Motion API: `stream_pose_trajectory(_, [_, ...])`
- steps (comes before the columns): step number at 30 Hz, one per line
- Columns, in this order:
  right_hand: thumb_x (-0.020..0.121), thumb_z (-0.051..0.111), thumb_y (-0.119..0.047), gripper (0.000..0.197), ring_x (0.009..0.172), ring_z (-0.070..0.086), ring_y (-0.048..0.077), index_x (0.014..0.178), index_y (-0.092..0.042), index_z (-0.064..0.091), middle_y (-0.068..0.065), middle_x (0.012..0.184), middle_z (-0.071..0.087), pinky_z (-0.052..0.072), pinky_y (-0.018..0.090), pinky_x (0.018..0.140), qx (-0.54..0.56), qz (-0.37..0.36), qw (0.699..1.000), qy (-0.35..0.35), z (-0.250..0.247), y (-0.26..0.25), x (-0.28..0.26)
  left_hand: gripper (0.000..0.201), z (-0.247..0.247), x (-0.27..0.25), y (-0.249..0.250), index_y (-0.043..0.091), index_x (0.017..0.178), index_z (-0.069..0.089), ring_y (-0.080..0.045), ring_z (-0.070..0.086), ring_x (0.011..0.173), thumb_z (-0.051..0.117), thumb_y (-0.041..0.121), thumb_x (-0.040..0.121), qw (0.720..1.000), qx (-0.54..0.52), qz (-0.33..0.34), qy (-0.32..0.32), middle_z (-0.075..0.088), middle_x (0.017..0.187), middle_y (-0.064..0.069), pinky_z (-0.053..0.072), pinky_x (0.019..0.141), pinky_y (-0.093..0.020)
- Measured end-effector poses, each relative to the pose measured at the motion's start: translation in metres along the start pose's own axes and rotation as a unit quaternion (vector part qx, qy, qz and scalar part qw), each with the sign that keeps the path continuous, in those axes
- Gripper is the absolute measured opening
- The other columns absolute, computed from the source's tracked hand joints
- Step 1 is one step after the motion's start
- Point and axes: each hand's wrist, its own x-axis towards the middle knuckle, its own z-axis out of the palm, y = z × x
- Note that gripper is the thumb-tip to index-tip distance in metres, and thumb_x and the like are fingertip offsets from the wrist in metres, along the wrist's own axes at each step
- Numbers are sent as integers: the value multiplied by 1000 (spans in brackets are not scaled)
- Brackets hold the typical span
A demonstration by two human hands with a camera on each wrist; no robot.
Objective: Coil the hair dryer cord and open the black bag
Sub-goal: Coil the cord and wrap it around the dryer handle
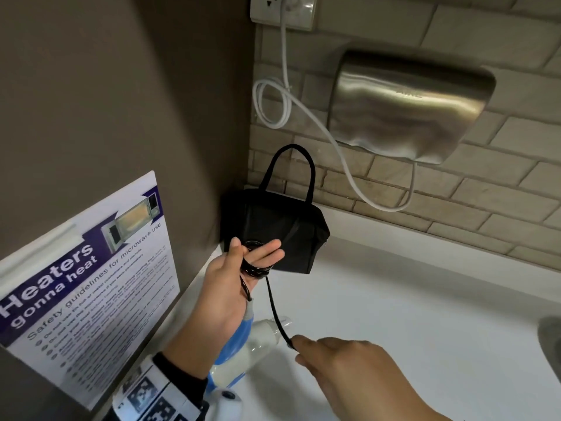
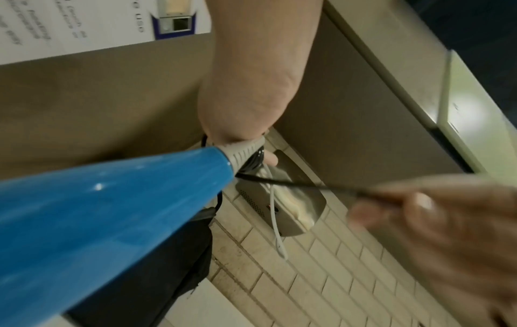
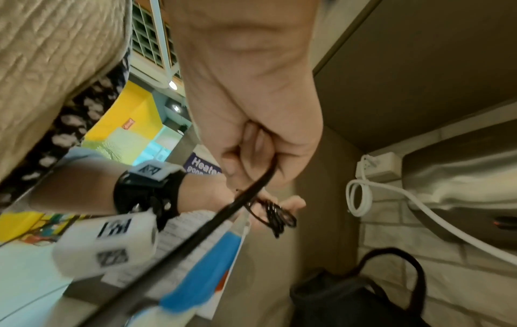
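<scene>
Head view: the left forearm (image 1: 188, 350) hides most of the blue-and-white plastic hair dryer (image 1: 230, 369). Fingers (image 1: 267, 250) of the left hand (image 1: 230, 287) lie straight, glossy black cord (image 1: 274, 305) coiled round them; the right hand (image 1: 349, 366) pinches that cord.

wall poster (image 1: 100, 287) | headline: "heaters gonna heat" | below: "safety guidelines for microwave use"

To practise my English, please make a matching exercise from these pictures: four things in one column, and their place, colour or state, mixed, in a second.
1. cord
2. black bag
3. white cable
4. hair dryer

A. blue and white
B. plugged into the wall socket
C. looped round fingers of the left hand
D. stands in the corner of the counter

Pairs: 1-C, 2-D, 3-B, 4-A.
</scene>
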Motion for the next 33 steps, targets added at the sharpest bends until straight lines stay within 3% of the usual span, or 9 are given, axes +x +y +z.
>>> stream_pose_trajectory(5, [84,44,-39,23,44,55,14,72,-33,63,-10,55,58,37,20,34,35,-32,995,92,-40,-6,25,48,12,-12,-10,5,86,60,-24,73,87,28,37,101,982,188,35,-10,77,87,-8,46,93,-36])
stream_pose_trajectory(8, [87,41,-40,28,53,60,13,76,-31,65,-10,63,65,45,26,39,71,-26,989,130,-56,2,47,48,18,-20,-11,3,85,60,-12,68,66,31,37,100,965,263,9,-3,72,59,6,50,68,-18])
stream_pose_trajectory(12, [94,40,-43,29,69,61,13,87,-29,65,-8,77,67,50,33,57,116,19,988,100,-50,26,84,46,19,-19,-11,4,82,52,-25,64,50,27,38,101,967,249,-41,-32,54,41,-7,56,78,-39])
stream_pose_trajectory(15, [93,54,-39,23,64,56,3,87,-24,71,-8,72,68,47,26,59,188,31,979,70,-26,47,104,46,13,-16,-8,2,83,51,-17,47,36,30,39,101,975,192,-77,-76,34,40,0,53,80,-33])
stream_pose_trajectory(18, [94,56,-34,30,55,54,1,69,-21,68,-14,55,56,41,18,56,300,65,952,-5,-6,57,113,46,7,-14,-3,4,85,51,-11,32,37,30,42,100,978,113,-117,-128,25,44,5,51,77,-27])
stream_pose_trajectory(21, [95,51,-40,45,43,24,5,55,-21,44,-9,50,28,26,16,45,494,149,848,-117,-5,55,110,43,3,-12,0,9,81,52,-9,27,39,32,41,99,975,56,-153,-148,22,46,7,49,80,-26])
stream_pose_trajectory(26, [95,50,-40,31,46,22,6,77,-19,62,-8,59,48,19,15,39,685,221,656,-227,-15,57,103,32,0,-8,5,12,72,50,-8,25,39,47,37,91,974,45,-169,-142,22,44,7,49,74,-24])
stream_pose_trajectory(31, [95,51,-36,29,44,15,5,80,-13,56,-3,60,36,15,13,36,743,226,569,-272,-13,63,102,34,-3,-5,7,13,69,53,-7,26,39,46,36,92,960,8,-213,-180,21,45,8,50,73,-24])
stream_pose_trajectory(33, [95,51,-33,26,38,21,2,96,-7,54,-2,63,40,17,11,34,752,225,551,-283,-11,64,101,42,-5,-5,7,13,70,54,-7,28,41,42,45,94,952,7,-224,-207,20,48,7,50,72,-24])
